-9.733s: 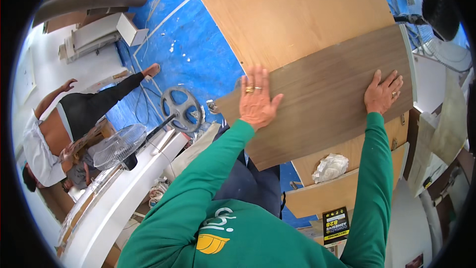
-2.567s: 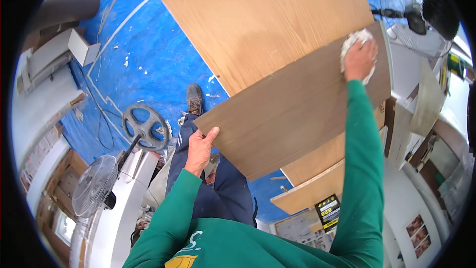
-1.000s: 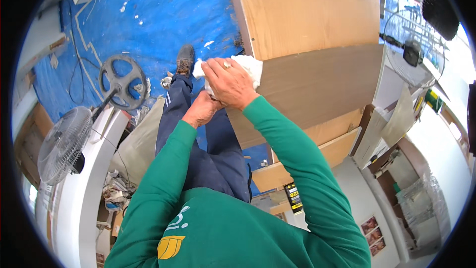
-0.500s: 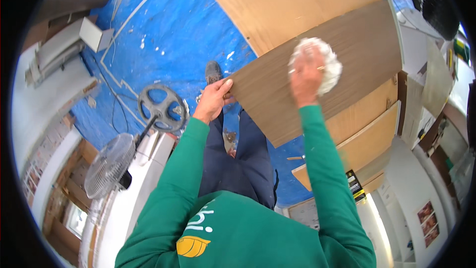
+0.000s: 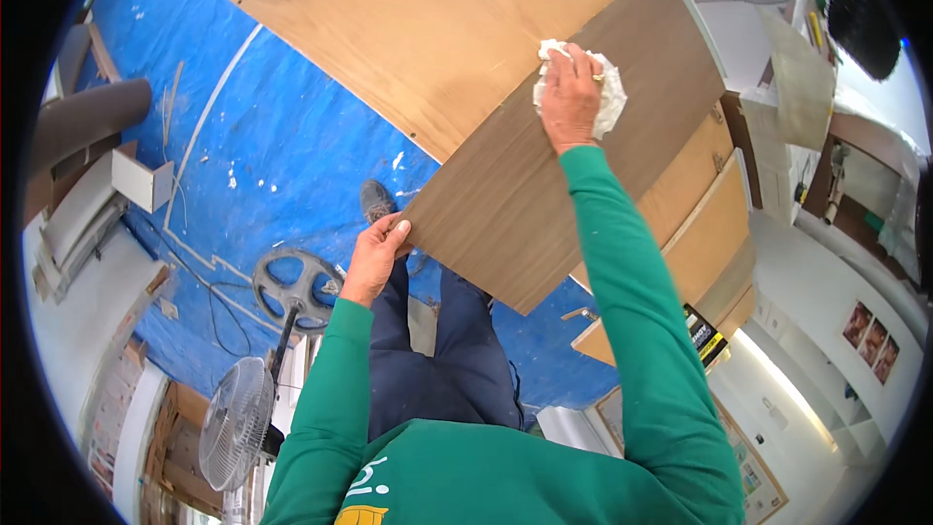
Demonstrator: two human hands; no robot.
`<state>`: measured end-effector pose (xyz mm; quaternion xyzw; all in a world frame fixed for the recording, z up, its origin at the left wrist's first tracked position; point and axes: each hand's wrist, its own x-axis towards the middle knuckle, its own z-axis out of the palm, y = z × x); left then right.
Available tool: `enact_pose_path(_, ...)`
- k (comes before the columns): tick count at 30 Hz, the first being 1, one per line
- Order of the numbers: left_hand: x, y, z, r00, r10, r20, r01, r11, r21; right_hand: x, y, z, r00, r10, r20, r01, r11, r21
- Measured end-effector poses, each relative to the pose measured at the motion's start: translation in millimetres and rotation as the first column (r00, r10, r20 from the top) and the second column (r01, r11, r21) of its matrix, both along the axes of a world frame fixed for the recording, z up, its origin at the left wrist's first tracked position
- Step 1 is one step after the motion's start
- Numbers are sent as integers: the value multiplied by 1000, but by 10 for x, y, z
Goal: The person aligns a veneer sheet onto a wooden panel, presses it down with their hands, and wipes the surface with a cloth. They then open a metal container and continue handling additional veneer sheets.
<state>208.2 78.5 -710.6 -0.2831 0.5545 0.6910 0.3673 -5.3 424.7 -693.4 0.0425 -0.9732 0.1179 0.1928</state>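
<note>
Panel (image 5: 525, 190): brown, wood-grained face up, lying slantwise along the edge of a tan plywood board (image 5: 457, 29); its near end juts past the board's corner toward the person's navy trousers (image 5: 437, 389).
Left hand (image 5: 372, 258): at the near left corner of the panel, thumb on the top face and fingers bent beneath, the corner pinched between them.
Right hand (image 5: 571, 102): over the far half of the panel, fingers slightly parted and bent over a white cloth (image 5: 612, 97), holding it against the surface; the palm side is hidden.
Cloth's lie: crumpled, showing on both sides of the fingers and reaching the seam with the plywood.
Floor: blue sheeting (image 5: 282, 136), with a spoked grey wheel (image 5: 299, 282) near a wire-caged fan (image 5: 236, 423) on the left.
Right sleeve: green, just beside a black-and-yellow box (image 5: 702, 335).
</note>
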Motion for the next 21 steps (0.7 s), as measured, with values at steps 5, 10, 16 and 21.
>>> enact_pose_path(5,-400,177,538,848,-480,-224,236,721,-651,1138,-855,-34,968,234,92,-223,968,-111)
enact_pose_path(10,-695,371,729,740,-672,-8,504,562,-656,476,-343,-136,985,111,131,-104,993,-61)
enact_pose_path(16,-677,398,649,719,-695,-29,510,555,-657,1343,-918,-303,963,122,242,-113,992,-49)
enact_pose_path(21,-714,429,747,704,-710,18,529,507,-680,1390,-629,329,862,387,326,-360,922,-143)
